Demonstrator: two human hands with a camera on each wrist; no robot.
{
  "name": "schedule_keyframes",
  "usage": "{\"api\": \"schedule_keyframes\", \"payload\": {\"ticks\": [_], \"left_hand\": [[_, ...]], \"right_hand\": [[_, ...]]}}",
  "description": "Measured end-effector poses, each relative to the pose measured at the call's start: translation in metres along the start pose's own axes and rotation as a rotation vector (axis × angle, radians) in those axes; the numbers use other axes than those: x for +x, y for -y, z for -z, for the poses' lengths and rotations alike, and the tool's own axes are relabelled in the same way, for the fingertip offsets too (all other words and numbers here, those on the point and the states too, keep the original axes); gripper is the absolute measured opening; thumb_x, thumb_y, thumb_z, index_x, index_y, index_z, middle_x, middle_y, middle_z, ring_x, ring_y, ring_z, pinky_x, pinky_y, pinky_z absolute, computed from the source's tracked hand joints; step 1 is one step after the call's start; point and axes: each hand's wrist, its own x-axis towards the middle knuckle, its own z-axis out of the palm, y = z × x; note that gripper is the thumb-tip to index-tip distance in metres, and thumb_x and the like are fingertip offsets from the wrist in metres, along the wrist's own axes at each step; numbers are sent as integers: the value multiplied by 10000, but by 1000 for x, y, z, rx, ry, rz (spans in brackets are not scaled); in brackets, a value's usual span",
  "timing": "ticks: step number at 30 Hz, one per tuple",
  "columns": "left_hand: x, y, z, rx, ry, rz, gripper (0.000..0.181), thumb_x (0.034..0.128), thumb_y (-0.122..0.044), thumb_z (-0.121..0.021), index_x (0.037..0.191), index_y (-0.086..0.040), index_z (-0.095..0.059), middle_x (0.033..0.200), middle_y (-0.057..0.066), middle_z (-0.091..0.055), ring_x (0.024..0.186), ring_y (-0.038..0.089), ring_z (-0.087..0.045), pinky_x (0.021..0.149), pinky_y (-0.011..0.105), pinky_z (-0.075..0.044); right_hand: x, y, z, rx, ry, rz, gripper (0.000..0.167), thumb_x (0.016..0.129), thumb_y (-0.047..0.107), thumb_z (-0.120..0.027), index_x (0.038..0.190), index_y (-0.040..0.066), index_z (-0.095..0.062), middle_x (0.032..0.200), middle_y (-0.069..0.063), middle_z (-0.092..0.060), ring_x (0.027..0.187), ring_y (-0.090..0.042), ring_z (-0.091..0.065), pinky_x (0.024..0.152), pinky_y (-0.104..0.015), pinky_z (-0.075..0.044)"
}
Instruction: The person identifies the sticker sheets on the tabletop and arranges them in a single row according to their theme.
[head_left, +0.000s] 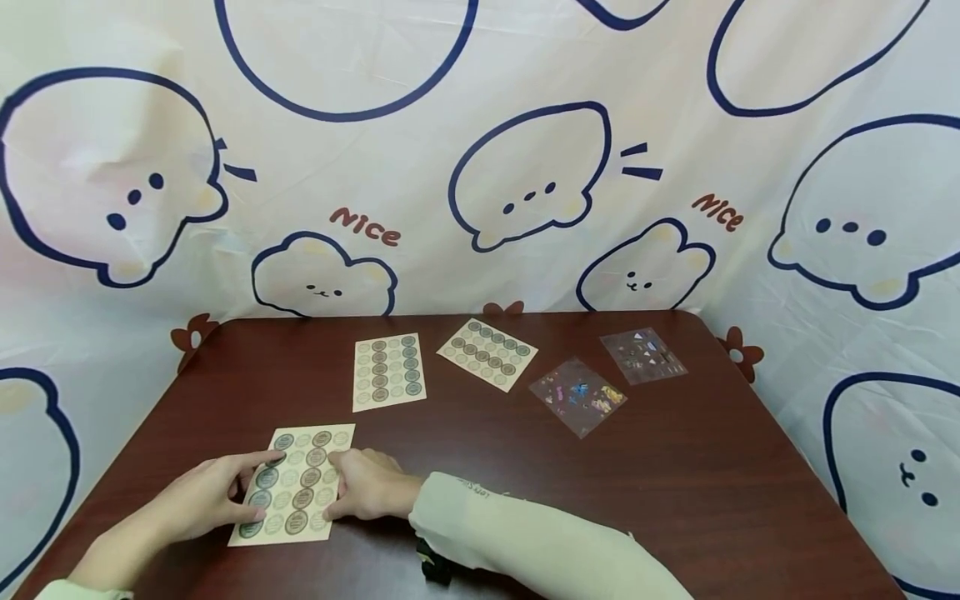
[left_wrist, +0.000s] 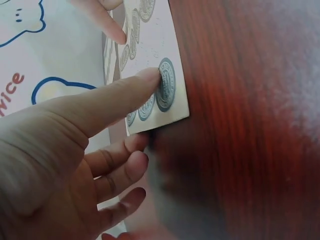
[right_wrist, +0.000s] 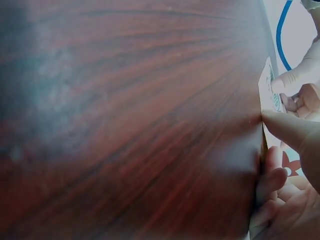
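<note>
A cream rectangular paper sheet of round stickers [head_left: 290, 479], long axis pointing away, is pinched at opposite long edges between left hand [head_left: 206, 497] and right hand [head_left: 371, 484], at near left of the glossy brown wooden table [head_left: 570, 508].

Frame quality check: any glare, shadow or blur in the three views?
Head: bright overall, lettering on the held sheet too small to read. Left wrist: a dark, smeared patch, shadow or reflection, on the table beside the left hand. Right wrist: pale, hazy glare on the table toward the left, wood grain soft.
</note>
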Motion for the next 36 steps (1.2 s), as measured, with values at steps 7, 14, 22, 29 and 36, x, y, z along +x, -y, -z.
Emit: {"api": "schedule_keyframes", "payload": {"ticks": [7, 14, 22, 29, 36], "left_hand": [[-5, 8, 0, 7, -13, -13, 758, 753, -292, -879, 1406, -49, -583, 851, -20, -457, 745, -11, -361, 648, 212, -308], [-9, 15, -5, -40, -13, -38, 755, 773, -309, -859, 1422, -56, -566, 908, 8, -440, 775, -2, -351, 656, 210, -321], [-10, 15, -9, -58, -4, -36, 748, 783, -318, -857, 1415, -44, -567, 908, 12, -426, 765, -5, -341, 644, 210, -322], [-8, 14, -6, -59, -3, -15, 753, 784, -328, -856, 1426, -65, -564, 911, 14, -422, 761, 3, -340, 638, 219, -313], [-3, 13, -4, -74, -13, -31, 755, 783, -319, -857, 1424, -57, -559, 909, 17, -410, 755, 7, -341, 635, 221, -307]], "right_hand": [[2, 5, 1, -42, 6, 9, 424, 773, 435, -860, 1107, 316, -628, 623, 194, -531, 593, 12, -504, 570, -201, -387], [1, 7, -2, -58, -5, 4, 366, 761, 447, -866, 957, 308, -590, 615, 186, -522, 583, 3, -495, 555, -205, -380], [0, 4, -7, -35, -3, 11, 373, 765, 428, -870, 1008, 312, -612, 616, 184, -526, 583, 4, -495, 561, -198, -384], [2, 3, -2, -31, 5, 31, 541, 764, 418, -874, 1235, 315, -628, 626, 195, -535, 599, 29, -501, 584, -163, -389], [1, -3, 5, 41, 13, 58, 643, 802, 377, -848, 1377, 261, -586, 595, 186, -557, 550, 65, -508, 566, -117, -387]]}}
